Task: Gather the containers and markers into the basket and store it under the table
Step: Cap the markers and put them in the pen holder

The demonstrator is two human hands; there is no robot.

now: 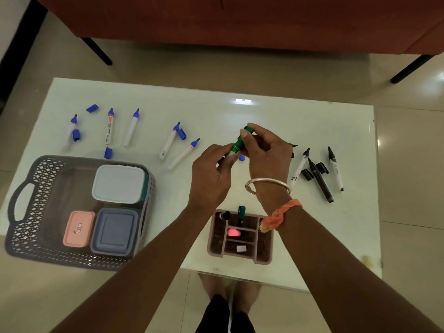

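Note:
Over the middle of the white table [264, 111], my left hand [211, 174] grips the white barrel of a green marker [236, 145]. My right hand [266, 150] pinches its green cap end. A grey lattice basket [31, 212] at the table's left front holds a white container [119, 183], a pink container [79, 228] and a blue-grey container [115, 230]. Several uncapped blue markers [109, 127] and loose blue caps [108, 153] lie across the left half. Three black markers [320, 181] and black caps lie on the right.
A mauve compartment organiser [264, 258] stands at the front edge between my forearms, with a green marker [241, 213], a black marker and a pink item in it. A red sofa [240, 20] with black legs is beyond the table. My feet show below the table's front edge.

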